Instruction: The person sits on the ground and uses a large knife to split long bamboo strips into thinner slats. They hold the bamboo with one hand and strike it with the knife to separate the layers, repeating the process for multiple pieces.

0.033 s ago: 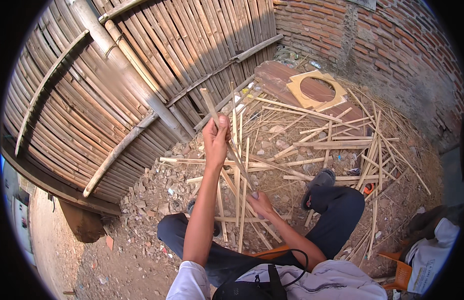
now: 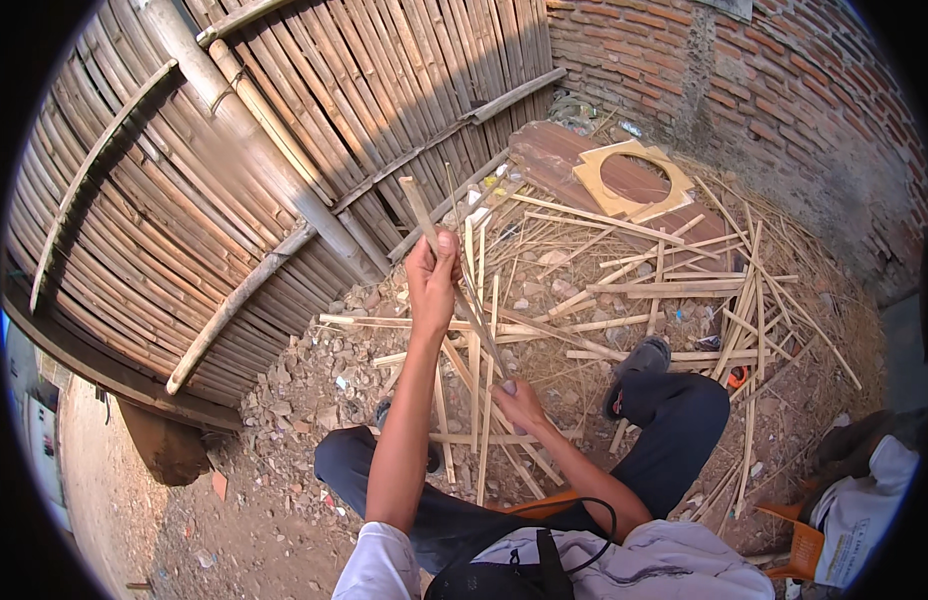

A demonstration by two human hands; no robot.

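My left hand [image 2: 434, 262] is closed around a long bamboo strip [image 2: 414, 200], which rises past my fist and slants down toward my right hand. My right hand [image 2: 521, 405] is closed near the strip's lower end. A small greyish tip shows at its thumb side, but what it grips is mostly hidden. Beside my left fist a thin bamboo sliver [image 2: 452, 195] stands up along the strip. Below both hands, many cut bamboo strips [image 2: 484, 400] lie crossed on the ground between my legs.
More strips [image 2: 754, 300] lie heaped to the right. A yellowish board with a round hole [image 2: 589, 175] rests on a brown panel [image 2: 544, 150] at the back. A bamboo fence [image 2: 384, 100] stands left, a brick wall [image 2: 784, 90] right, and an orange chair [image 2: 806, 550] lower right.
The thin sliver's upper end has tilted left. My right hand has shifted slightly up and left; my left hand stays in place on the bamboo strip.
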